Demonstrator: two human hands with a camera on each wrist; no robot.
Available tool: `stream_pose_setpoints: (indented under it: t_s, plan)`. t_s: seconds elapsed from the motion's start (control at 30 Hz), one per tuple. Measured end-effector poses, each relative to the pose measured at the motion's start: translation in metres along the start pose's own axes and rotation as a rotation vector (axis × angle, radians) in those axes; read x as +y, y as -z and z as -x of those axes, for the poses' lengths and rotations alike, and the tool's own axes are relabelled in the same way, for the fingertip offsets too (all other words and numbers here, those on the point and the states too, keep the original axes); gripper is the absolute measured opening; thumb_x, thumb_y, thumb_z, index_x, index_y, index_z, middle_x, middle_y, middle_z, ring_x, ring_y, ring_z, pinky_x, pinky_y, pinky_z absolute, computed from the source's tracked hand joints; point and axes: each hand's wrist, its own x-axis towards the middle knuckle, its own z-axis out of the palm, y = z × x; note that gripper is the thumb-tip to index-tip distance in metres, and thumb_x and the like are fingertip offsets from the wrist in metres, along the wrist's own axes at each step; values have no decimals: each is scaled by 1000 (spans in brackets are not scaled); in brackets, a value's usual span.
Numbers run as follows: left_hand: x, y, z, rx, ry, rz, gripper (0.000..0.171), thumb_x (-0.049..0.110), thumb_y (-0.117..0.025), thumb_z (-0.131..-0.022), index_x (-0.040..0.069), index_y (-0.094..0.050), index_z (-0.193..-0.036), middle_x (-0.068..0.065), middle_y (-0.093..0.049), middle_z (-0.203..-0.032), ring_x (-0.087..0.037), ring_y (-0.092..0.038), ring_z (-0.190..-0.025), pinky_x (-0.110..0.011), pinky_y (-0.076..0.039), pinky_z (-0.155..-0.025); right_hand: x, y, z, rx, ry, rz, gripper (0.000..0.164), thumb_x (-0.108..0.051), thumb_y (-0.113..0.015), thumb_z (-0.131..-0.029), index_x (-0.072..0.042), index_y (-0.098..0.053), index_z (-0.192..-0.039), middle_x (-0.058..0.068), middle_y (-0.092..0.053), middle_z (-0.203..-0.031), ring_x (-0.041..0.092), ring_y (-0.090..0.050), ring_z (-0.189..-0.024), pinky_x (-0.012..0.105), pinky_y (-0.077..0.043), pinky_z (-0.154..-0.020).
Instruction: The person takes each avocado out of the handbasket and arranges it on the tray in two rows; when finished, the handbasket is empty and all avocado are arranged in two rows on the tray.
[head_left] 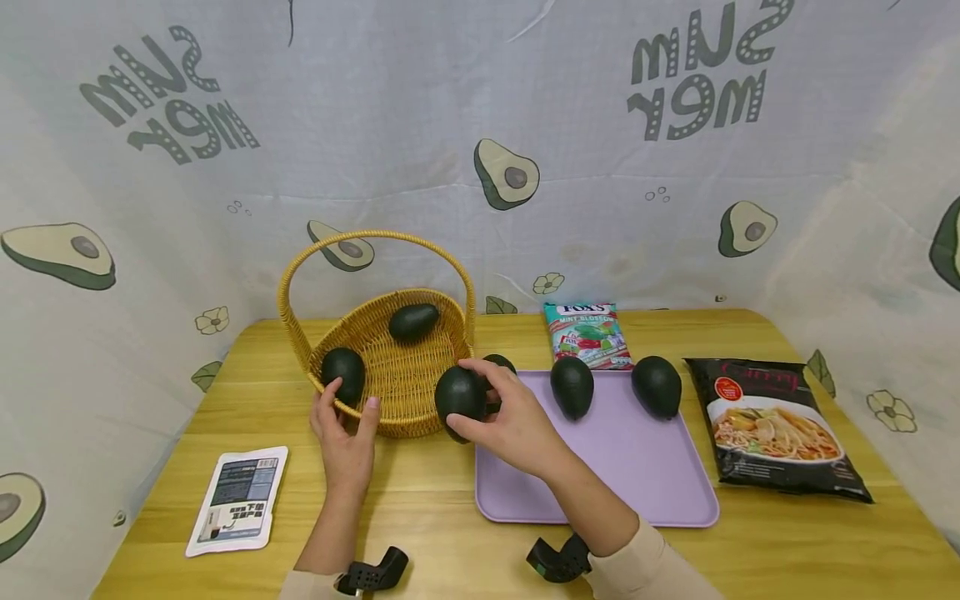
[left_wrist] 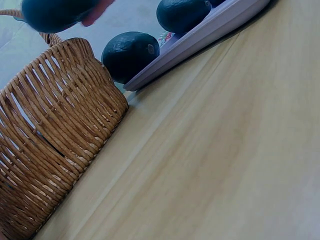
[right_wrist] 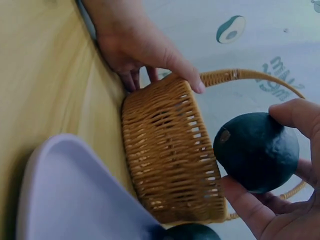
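Note:
My right hand [head_left: 513, 417] grips a dark green avocado [head_left: 459, 393] between thumb and fingers, just above the right front rim of a wicker basket [head_left: 397, 375]. In the right wrist view this avocado [right_wrist: 257, 152] appears whole, its stem scar facing the basket. With thumb and fingers, my left hand [head_left: 347, 446] holds the basket's left front edge; the right wrist view shows its thumb [right_wrist: 182, 70] along the rim. Inside the basket, one avocado [head_left: 343, 372] lies at the left beside my left fingers, another avocado [head_left: 414, 322] at the back.
A lilac tray [head_left: 600, 483] right of the basket carries avocados [head_left: 572, 387] along its back edge, one partly behind my right hand. Behind it lies a candy bag [head_left: 588, 337]; to the right, a black noodle packet [head_left: 780, 429]. A white pouch [head_left: 237, 500] lies front left.

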Motion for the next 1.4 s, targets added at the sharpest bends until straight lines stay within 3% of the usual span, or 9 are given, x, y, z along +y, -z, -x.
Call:
stream_pose_setpoints:
  t_s: [0.33,0.5,0.67,0.8,1.0,1.1,1.27,1.4]
  plan:
    - [0,0,0,-2,4,5,60,22,-68,-98,20,-40,-151,-17,-3,-168,-47,-28,-149,-60,-29,-120,19,11,20,-79,-129,42,65,-30,-85,-82,-23,-55,-139,8,-57,-132,21,-61,-94,31,-55,-72]
    - [0,1,1,-6,6,3,61,22,-68,-99,20,-39,-152,-17,-2,-169,-47,-27,-150,-61,-29,-120,31,18,24,-192,-128,90,61,-38,-83,-82,-23,-56,-135,10,-58,-126,22,-61,-99,36,-52,-79]
    - [0,2,2,-11,14,6,62,22,-69,-98,21,-39,-152,-15,-1,-169,-47,-28,-150,-61,-30,-119,37,23,24,-239,-137,144,63,-42,-83,-82,-22,-58,-136,11,-58,-120,24,-56,-104,38,-49,-82]
    - [0,2,3,-12,18,11,62,22,-69,-98,22,-39,-152,-14,-1,-169,-46,-27,-150,-61,-29,-119,40,23,25,-268,-141,175,61,-43,-84,-80,-22,-60,-132,11,-58,-116,23,-56,-97,36,-49,-77]
    - [2,2,3,-13,18,9,62,22,-69,-98,22,-39,-152,-14,-1,-169,-46,-27,-150,-60,-29,-120,44,22,26,-345,-106,204,53,-44,-84,-80,-23,-58,-122,4,-62,-94,17,-57,-79,32,-48,-69]
    - [2,1,3,-17,18,9,62,22,-69,-98,22,-38,-152,-14,-1,-169,-46,-27,-150,-60,-29,-119,44,23,27,-356,-101,237,53,-45,-84,-80,-22,-57,-120,1,-63,-87,16,-57,-80,32,-47,-70]
    - [3,1,3,-19,26,4,62,24,-68,-99,22,-38,-153,-14,0,-169,-46,-26,-150,-61,-29,-120,43,26,28,-378,-91,265,55,-47,-83,-80,-21,-57,-120,1,-64,-91,15,-57,-80,32,-47,-72]
    - [3,1,3,-19,25,-3,62,24,-68,-99,22,-38,-153,-15,0,-169,-46,-26,-150,-61,-28,-120,43,31,28,-426,-92,255,62,-47,-83,-81,-19,-56,-129,3,-63,-99,12,-58,-75,29,-48,-69]
